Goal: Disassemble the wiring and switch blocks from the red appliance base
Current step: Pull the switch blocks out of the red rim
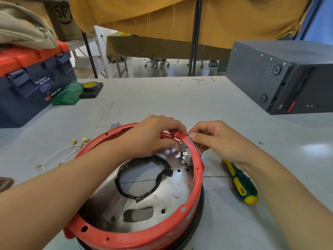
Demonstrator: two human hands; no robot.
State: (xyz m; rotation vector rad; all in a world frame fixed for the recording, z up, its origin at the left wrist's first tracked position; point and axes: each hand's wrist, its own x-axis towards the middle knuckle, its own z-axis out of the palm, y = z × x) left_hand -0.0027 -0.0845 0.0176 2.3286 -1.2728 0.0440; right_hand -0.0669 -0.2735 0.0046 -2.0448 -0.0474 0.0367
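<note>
Red appliance base (144,237), far rim: both hands (155,136) (216,139) pinching the switch block (184,156), needing outward prying next.

Your one view comes from the head camera (wide-angle), looking forward and down, close over the red appliance base (137,230) on the grey table (162,98), your forearms entering from below
</note>
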